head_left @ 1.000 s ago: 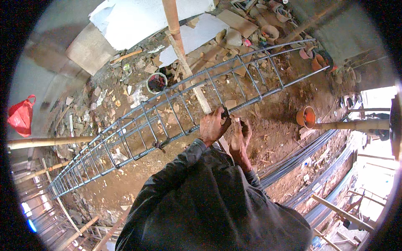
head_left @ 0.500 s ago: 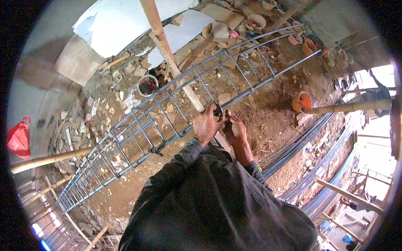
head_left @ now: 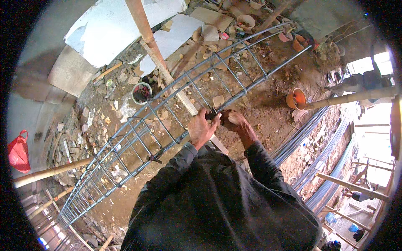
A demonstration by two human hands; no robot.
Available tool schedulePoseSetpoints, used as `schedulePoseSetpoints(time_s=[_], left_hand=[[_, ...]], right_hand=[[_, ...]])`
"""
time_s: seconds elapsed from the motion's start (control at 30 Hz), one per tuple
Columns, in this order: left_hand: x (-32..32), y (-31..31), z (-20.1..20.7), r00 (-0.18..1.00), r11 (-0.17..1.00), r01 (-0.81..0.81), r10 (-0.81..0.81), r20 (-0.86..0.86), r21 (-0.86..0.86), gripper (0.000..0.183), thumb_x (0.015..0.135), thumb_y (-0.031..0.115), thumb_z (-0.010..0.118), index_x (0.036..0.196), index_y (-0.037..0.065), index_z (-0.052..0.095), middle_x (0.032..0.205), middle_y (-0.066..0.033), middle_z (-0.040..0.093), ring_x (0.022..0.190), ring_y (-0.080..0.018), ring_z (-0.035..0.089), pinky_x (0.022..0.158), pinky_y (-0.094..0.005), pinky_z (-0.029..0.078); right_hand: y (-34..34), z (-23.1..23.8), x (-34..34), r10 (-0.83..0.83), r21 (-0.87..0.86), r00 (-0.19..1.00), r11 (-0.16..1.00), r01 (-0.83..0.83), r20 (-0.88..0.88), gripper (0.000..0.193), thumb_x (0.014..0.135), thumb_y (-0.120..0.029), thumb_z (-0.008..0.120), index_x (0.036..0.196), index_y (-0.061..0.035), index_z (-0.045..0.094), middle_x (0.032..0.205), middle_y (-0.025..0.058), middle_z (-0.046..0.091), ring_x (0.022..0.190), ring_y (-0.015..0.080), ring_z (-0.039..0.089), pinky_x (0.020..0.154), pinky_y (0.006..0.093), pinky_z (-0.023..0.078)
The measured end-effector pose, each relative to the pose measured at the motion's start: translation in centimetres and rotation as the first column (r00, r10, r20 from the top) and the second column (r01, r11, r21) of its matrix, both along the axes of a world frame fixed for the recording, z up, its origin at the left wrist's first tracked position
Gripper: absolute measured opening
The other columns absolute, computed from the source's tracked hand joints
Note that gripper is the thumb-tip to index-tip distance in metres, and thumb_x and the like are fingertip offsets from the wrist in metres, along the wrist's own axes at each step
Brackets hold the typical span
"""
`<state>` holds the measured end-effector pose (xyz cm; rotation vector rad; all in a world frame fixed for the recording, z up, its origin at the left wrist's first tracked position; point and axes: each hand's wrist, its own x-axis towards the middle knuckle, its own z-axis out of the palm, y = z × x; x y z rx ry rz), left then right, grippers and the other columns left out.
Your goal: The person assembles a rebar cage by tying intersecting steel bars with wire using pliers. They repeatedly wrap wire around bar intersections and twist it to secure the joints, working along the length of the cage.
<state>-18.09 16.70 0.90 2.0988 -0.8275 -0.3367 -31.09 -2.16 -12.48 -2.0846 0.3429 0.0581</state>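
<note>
A long steel rebar cage [head_left: 138,138] lies across the dirt ground, running from lower left to upper right. My left hand [head_left: 202,127] grips the near long bar of the cage at a stirrup joint. My right hand [head_left: 234,121] is closed just to the right of it at the same joint [head_left: 212,113], fingers curled around something small and dark that I cannot make out. Both hands nearly touch. My dark sleeves and jacket fill the lower middle of the view.
A bamboo pole [head_left: 144,29] stands behind the cage, another [head_left: 347,98] lies at right. A bucket [head_left: 141,93] sits beyond the cage, orange pans [head_left: 296,98] to the right. Bundled rebar [head_left: 318,154] lies at right. A red bag [head_left: 19,152] hangs left. Rubble and white boards lie around.
Both hands stay at the same cage joint with small shifts of the fingers. The view has swung slightly, so the cage sits higher and farther right in the picture.
</note>
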Motion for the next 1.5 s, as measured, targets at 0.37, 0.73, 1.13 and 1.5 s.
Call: schedulePoseSetpoints(time_s=[0.37, 0.73, 1.13, 1.5], left_hand=[[2.3, -0.5, -4.2, 0.901, 0.979, 0.159, -0.091, -0.425, 0.127, 0.07, 0.08, 0.066, 0.084, 0.094, -0.002, 0.069, 0.089, -0.0194, 0.063, 0.084, -0.0341, 0.062, 0.076, -0.0472, 0.05], [2.4, -0.5, -7.4, 0.811, 0.966, 0.087, -0.21, -0.546, -0.243, 0.053, 0.081, 0.05, 0.089, 0.094, 0.001, 0.073, 0.077, -0.0113, 0.068, 0.072, -0.0194, 0.061, 0.068, -0.0396, 0.051], [2.9, -0.7, -1.0, 0.795, 0.948, 0.234, -0.313, -0.52, -0.213, 0.035, 0.092, 0.032, 0.079, 0.111, 0.004, 0.072, 0.098, -0.0059, 0.072, 0.089, -0.02, 0.064, 0.087, -0.0361, 0.052], [3.0, -0.2, -1.8, 0.742, 0.964, 0.17, -0.263, -0.617, -0.206, 0.028, 0.089, 0.002, 0.071, 0.117, 0.004, 0.071, 0.095, -0.0029, 0.071, 0.089, -0.0132, 0.065, 0.081, -0.0289, 0.055]], right_hand=[[-2.8, 1.0, 2.8, -0.125, 0.643, 0.991, 0.763, 0.066, 0.046, 0.033, 0.097, -0.019, 0.068, 0.128, -0.0074, 0.07, 0.12, 0.006, 0.074, 0.095, 0.0183, 0.065, 0.078, 0.0327, 0.051], [1.1, 15.6, -1.0, -0.427, -0.236, 0.903, 0.883, 0.405, -0.05, 0.037, 0.099, -0.036, 0.072, 0.11, -0.0011, 0.075, 0.097, 0.0164, 0.074, 0.09, 0.035, 0.072, 0.079, 0.0454, 0.055], [-0.1, 16.9, 8.5, -0.106, -0.593, 0.994, 0.802, 0.068, -0.03, 0.047, 0.08, -0.047, 0.071, 0.091, -0.0015, 0.075, 0.093, 0.0261, 0.074, 0.089, 0.0462, 0.073, 0.073, 0.0534, 0.059], [6.9, 17.3, 3.1, -0.598, -0.238, 0.792, 0.757, 0.609, 0.123, 0.042, 0.085, -0.045, 0.076, 0.113, -0.0142, 0.071, 0.103, 0.0151, 0.074, 0.092, 0.0392, 0.073, 0.077, 0.051, 0.058]])
